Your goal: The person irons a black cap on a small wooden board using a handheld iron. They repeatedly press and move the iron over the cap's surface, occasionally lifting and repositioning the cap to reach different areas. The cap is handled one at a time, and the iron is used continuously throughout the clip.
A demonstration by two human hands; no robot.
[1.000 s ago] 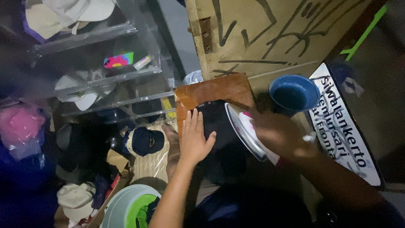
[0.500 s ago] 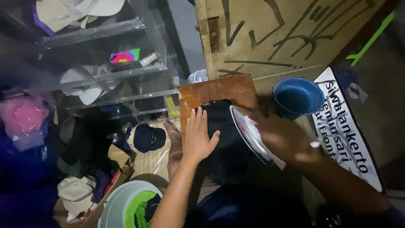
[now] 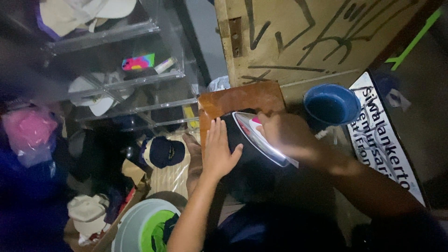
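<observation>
Closest in: dark lap and knees at the bottom, too dim to make out much. Left hand [image 3: 219, 151] flat and open, fingers spread, pressing down on a dark piece of cloth [image 3: 242, 161] draped over the near end of a brown wooden board [image 3: 240, 99]. Right hand [image 3: 287, 135] wrapped around the handle of a clothes iron [image 3: 259, 139], tipped up on its edge so the shiny soleplate faces left, nose pointing away toward the board, resting right on that same dark cloth, just beside the left hand's fingertips. So: two hands close together but not touching, one flat on the fabric, the other clamped on the iron. Off to the lower left, a pale round basin [image 3: 140, 228] with something green inside, plus a cream cap [image 3: 86, 212] next to it. A bit further up on the left, a navy cap [image 3: 163, 151] lying on a light striped surface, and a blurry pink bundle [image 3: 30, 133] at the far left edge. To the right of the board, a blue plastic bowl [image 3: 331, 103], and beside that a white sign with dark lettering [image 3: 385, 140] lying flat. Further back, clear shelves [image 3: 121, 81] holding white caps and a bright multicoloured phone case [image 3: 138, 61]. Farthest away, a big tan wooden panel [image 3: 317, 37] with black scrawled lines, standing behind the board.
</observation>
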